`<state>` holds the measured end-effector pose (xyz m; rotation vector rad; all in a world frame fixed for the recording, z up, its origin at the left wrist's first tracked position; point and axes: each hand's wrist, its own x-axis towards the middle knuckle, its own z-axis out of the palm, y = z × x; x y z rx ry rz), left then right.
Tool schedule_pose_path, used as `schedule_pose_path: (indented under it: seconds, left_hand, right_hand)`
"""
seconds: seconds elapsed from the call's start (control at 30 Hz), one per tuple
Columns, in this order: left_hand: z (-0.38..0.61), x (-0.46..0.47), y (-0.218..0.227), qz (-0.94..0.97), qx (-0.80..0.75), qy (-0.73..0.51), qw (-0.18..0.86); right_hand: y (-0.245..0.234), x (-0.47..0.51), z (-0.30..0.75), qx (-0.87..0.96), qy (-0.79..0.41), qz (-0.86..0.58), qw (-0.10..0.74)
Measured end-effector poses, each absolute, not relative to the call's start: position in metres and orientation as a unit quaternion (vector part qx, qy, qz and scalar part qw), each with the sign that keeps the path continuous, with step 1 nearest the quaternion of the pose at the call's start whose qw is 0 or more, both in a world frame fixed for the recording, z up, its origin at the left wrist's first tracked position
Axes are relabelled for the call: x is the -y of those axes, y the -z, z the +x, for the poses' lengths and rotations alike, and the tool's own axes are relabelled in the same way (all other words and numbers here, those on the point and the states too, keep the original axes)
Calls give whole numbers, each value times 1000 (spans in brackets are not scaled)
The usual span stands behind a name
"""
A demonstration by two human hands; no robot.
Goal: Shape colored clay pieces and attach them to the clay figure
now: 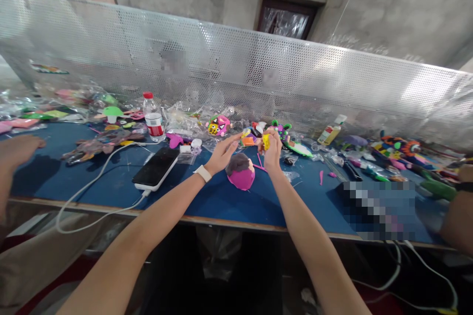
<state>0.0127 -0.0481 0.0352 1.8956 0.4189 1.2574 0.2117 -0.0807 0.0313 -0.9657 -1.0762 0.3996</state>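
My right hand (pixel 272 150) is closed around a small yellow lump (pixel 266 141) that looks like modelling clay, above the blue table. My left hand (pixel 222 153) reaches forward with its fingers stretched out, close to orange and purple pieces (pixel 248 141); whether it touches them I cannot tell. Between my wrists rests a rounded dome (pixel 241 180), magenta below and dark grey on top, with a pale patch on its right side. Thin pink sticks (pixel 259 166) lie just right of the dome.
A phone on a white power bank (pixel 157 167) with a white cable lies left. Behind stand a red-capped bottle (pixel 152 120), a pink cat-faced figure (pixel 219 126) and plastic wrapping, before a perforated metal screen (pixel 236 64). Other people's arms (pixel 18 155) show at both sides.
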Motion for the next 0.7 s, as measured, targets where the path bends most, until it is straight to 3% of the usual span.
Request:
schedule_pose_path:
  seconds: [0.23,0.57,0.7]
  left_hand:
    - [12,53,-36,768,-197,-509,337]
    - [21,39,-29,671,-200,-551,453]
    - [23,35,-26,655,-198,-544,486]
  right_hand:
    - [-34,85,210,478,-182,-494,703]
    - [-33,85,209,519,-149,-460,705]
    - [-29,87,205,580,-37,-471,664]
